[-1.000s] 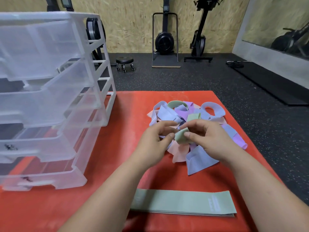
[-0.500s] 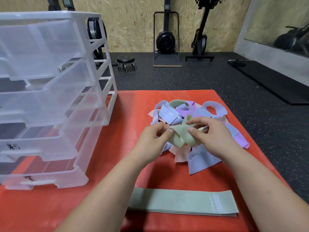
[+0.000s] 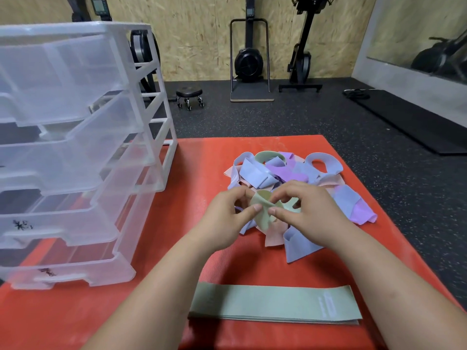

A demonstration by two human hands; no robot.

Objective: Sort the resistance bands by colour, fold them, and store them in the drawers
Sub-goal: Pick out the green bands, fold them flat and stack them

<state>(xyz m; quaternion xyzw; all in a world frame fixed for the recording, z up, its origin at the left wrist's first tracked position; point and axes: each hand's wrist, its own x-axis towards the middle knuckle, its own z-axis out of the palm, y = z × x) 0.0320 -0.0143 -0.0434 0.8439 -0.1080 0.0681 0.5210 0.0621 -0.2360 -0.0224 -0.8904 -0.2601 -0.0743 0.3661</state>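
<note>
Over red worktop (image 3: pixel 252 147), left hand (image 3: pixel 227 214) and right hand (image 3: pixel 309 210) are pinching a twisted green band (image 3: pixel 264 214); best untwisting it flat before stacking.

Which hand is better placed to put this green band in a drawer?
Probably left: the drawer unit stands nearer the left hand; the right hand must cross over. Both pinch the green band.

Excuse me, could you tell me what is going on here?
A person is sorting resistance bands on a red mat. The left hand and right hand both pinch one green band over a mixed pile of other bands. Nearer the person lie flattened green bands, stacked. A clear drawer unit stands at the left.
</note>
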